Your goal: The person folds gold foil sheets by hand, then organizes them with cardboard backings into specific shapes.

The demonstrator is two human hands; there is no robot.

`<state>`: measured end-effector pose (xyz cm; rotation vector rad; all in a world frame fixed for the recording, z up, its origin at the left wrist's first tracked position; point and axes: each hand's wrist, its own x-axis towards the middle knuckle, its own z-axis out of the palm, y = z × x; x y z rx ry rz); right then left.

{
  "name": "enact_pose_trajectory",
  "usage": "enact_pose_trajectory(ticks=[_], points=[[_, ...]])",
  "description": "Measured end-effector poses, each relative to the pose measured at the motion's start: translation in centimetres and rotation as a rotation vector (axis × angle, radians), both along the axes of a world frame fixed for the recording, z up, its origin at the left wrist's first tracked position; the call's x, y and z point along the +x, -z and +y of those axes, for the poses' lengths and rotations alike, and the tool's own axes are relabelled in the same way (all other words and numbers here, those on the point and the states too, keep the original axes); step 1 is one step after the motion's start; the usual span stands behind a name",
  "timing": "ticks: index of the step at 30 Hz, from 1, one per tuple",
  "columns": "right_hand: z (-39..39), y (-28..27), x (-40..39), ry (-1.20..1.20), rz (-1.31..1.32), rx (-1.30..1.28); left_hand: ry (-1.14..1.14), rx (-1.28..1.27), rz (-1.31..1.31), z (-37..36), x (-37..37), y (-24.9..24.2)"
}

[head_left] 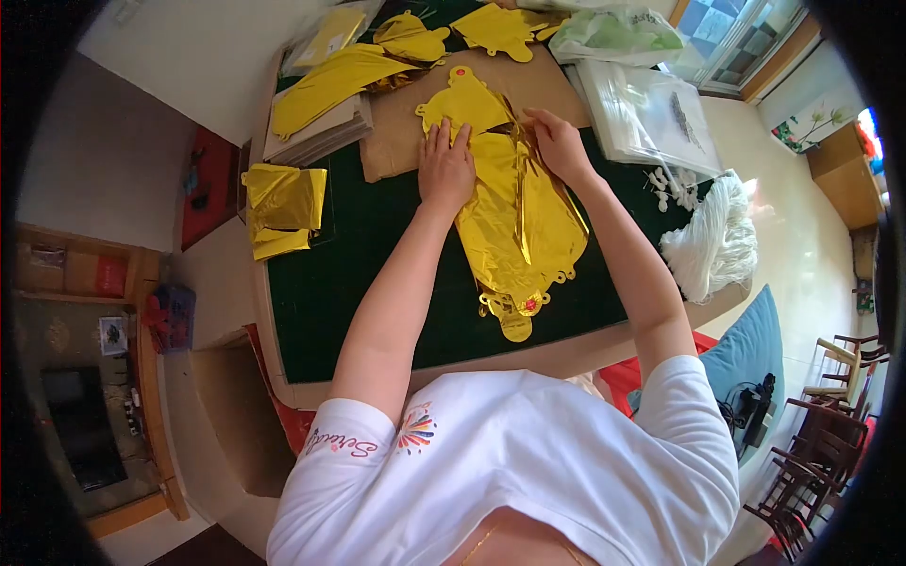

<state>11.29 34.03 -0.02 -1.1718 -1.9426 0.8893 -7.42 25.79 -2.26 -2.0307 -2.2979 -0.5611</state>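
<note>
A flat gold foil balloon [495,203] with rounded tabs and small red dots at both ends lies lengthwise across the table in front of me. My left hand [446,170] rests on its upper left part, palm down with the fingers stretched out. At the upper right edge, my right hand [561,151] has its thumb and fingers drawn together at the crumpled foil, where a fold stands up along the middle. Under the balloon's far end is a brown cardboard sheet [392,141].
A dark green cloth [368,236] covers the table. More gold foil pieces [335,83] lie on a stack at the back left, and a folded foil piece [286,209] sits at the left edge. Clear plastic bags [642,113] and a white string bundle [713,241] are on the right.
</note>
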Motion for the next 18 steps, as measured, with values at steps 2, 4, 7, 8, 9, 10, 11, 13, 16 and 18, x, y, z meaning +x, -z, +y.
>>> enact_pose_trajectory(ticks=[2, 4, 7, 8, 9, 10, 11, 13, 16, 18], points=[[-0.8, -1.5, 0.1, -0.02, -0.11, 0.094, 0.0, 0.014, -0.006, 0.0, 0.0, 0.1], [-1.0, -1.7, -0.3, -0.039, -0.219, 0.184, 0.002, 0.024, -0.01, -0.1, 0.1, 0.0], [-0.2, 0.1, -1.2, -0.151, -0.264, 0.521, 0.001, 0.025, -0.009, -0.1, 0.2, -0.1], [-0.1, 0.6, -1.5, -0.158, -0.318, 0.546, 0.0, 0.023, -0.009, -0.1, 0.1, 0.1], [0.3, 0.9, -1.7, -0.166, -0.372, 0.572, -0.004, 0.024, -0.008, 0.1, 0.0, 0.3], [0.2, 0.7, -1.8, -0.168, -0.371, 0.577, -0.008, 0.028, -0.007, 0.1, 0.0, 0.0], [0.0, 0.5, -1.7, -0.185, -0.426, 0.527, -0.017, 0.011, -0.01, 0.0, 0.2, -0.3], [-0.4, 0.6, -1.5, -0.204, -0.484, 0.472, -0.026, -0.01, -0.016, -0.2, 0.3, -0.4], [-0.7, 0.7, -1.4, -0.181, -0.517, 0.478, -0.014, 0.106, -0.069, -0.2, 0.3, -0.4], [-0.8, 0.5, -1.4, -0.17, -0.554, 0.478, -0.006, 0.094, -0.051, -0.4, 0.4, -0.6]])
